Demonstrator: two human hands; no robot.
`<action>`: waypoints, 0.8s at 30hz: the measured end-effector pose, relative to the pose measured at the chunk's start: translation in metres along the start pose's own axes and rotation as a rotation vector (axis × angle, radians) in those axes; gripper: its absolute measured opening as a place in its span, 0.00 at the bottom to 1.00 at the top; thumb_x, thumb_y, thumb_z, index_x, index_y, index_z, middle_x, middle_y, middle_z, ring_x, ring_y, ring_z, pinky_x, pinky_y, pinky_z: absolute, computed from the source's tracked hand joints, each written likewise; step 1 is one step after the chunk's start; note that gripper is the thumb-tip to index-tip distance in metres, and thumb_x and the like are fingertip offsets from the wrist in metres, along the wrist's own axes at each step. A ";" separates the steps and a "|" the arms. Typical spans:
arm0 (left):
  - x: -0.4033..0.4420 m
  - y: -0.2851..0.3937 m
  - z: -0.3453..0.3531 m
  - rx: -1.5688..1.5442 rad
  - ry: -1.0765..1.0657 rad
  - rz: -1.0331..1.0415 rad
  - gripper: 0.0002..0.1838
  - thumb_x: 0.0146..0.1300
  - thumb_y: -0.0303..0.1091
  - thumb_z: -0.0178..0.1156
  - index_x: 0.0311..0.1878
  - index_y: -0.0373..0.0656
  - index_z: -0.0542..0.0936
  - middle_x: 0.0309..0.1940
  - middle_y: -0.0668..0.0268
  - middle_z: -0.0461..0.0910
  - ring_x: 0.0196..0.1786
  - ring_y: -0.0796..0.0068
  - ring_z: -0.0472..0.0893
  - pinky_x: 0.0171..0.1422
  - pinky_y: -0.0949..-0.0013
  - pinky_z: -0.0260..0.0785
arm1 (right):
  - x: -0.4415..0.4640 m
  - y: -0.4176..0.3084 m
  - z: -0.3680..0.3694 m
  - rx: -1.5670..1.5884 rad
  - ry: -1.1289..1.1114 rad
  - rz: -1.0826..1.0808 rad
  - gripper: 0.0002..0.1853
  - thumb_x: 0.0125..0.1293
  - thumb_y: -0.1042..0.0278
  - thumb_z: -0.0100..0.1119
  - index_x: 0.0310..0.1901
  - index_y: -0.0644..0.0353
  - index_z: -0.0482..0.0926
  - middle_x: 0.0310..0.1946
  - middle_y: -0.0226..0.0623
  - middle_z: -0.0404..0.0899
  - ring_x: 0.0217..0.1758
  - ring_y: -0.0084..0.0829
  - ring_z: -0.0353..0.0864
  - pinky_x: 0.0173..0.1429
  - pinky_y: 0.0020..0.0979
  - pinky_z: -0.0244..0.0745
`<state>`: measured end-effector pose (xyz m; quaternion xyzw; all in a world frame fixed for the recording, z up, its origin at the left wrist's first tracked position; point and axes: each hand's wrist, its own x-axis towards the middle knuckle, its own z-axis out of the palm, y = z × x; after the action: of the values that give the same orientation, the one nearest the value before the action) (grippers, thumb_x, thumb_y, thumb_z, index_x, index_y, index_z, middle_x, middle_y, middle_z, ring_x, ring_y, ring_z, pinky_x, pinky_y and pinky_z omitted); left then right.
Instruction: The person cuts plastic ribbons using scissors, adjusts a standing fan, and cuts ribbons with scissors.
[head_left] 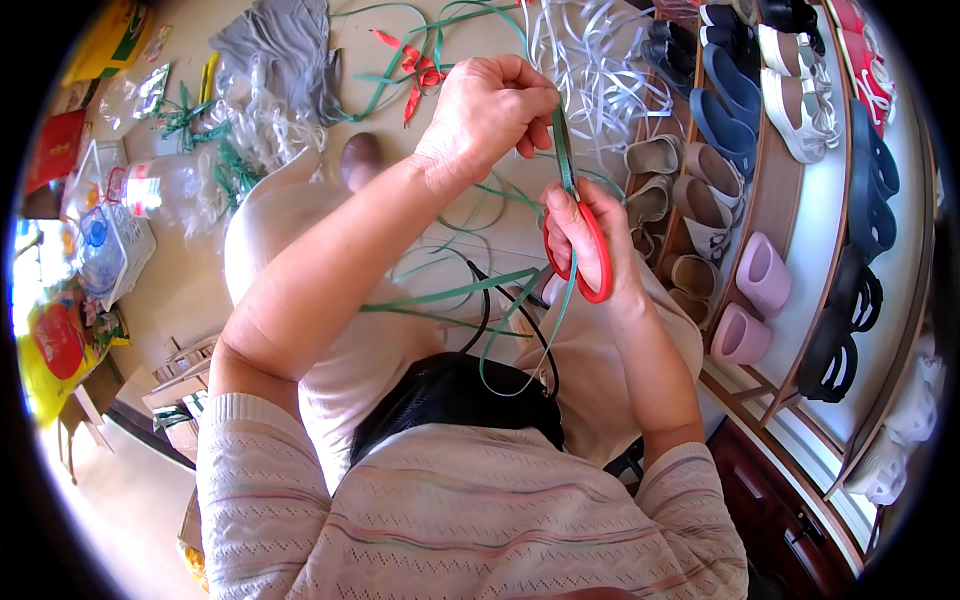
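Observation:
My left hand (490, 112) is raised in front of me, thumb and fingers pinched together on the upper end of a green plastic strip (563, 150). The strip runs down, pulled fairly straight, to my right hand (612, 235). That hand is wrapped around a pair of scissors with red handles (600, 252); its blades point up along the strip, and I cannot tell them clearly apart from it. A thin length of strip hangs in a loop below the scissors. More green strips (450, 292) lie across my lap, beside a black bag (450, 400) at my waist.
Shoe racks with several pairs, including pink slippers (763, 275), stand at the right. White strips (590, 60) and a red ribbon (412, 70) lie on the floor ahead. A grey cloth (280, 55), a plastic bottle (165, 190) and a white basket (128, 255) are at the left.

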<state>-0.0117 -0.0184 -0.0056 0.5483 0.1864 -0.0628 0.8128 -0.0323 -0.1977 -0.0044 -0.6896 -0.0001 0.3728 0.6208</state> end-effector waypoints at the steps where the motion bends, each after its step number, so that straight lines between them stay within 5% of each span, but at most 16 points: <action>1: 0.000 0.000 0.000 0.000 0.002 -0.003 0.07 0.57 0.29 0.59 0.32 0.35 0.75 0.22 0.64 0.76 0.20 0.78 0.75 0.22 0.76 0.67 | 0.000 0.000 -0.001 -0.003 -0.003 0.012 0.17 0.61 0.50 0.59 0.32 0.58 0.72 0.16 0.20 0.63 0.13 0.13 0.59 0.17 0.18 0.55; 24: -0.002 -0.011 0.008 -0.016 0.012 0.014 0.09 0.55 0.23 0.58 0.38 0.29 0.72 0.23 0.62 0.77 0.22 0.76 0.77 0.24 0.75 0.70 | 0.004 0.001 -0.003 -0.015 -0.009 -0.024 0.18 0.63 0.50 0.56 0.30 0.59 0.70 0.13 0.22 0.63 0.12 0.14 0.60 0.16 0.19 0.55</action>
<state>-0.0154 -0.0302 -0.0116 0.5432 0.1879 -0.0525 0.8166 -0.0284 -0.1987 -0.0079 -0.6926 -0.0142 0.3685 0.6200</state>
